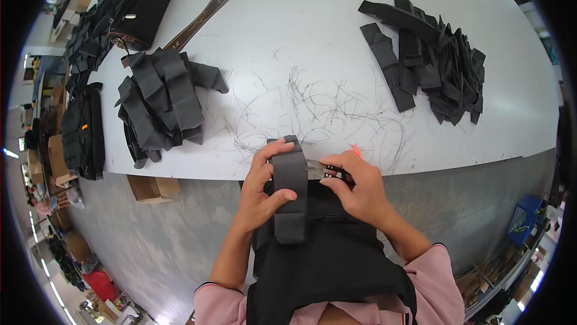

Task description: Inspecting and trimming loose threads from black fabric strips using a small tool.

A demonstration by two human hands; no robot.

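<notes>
- Just off the near edge of the desk (421, 54), over my lap, my left hand (259, 196) is clamped on a folded grey fabric strip (290, 196), thumb across the front, fingers wrapped round its left side.
- That strip stands pretty much upright in the view: long axis runs away from me, top end poking up just past the desk edge, bottom end hanging down onto my dark apron (330, 265).
- My right hand (359, 190) is closed round a small pair of thread snips (324, 171), and it sits directly to the right of the strip, so it's the nearer hand to that right edge.
- Snips lie crosswise to the strip, blades pointing left, tips right at the strip's right edge near the top. Can't tell if the blades are actually touching the fabric or just beside it.
- On the desk beyond: loose thread clippings (324, 114) scattered about, a heap of grey folded pieces (162, 102) off to my left, a darker pile (433, 54) well apart on my right, and a black bag (141, 6) with a strap at the far left.
</notes>
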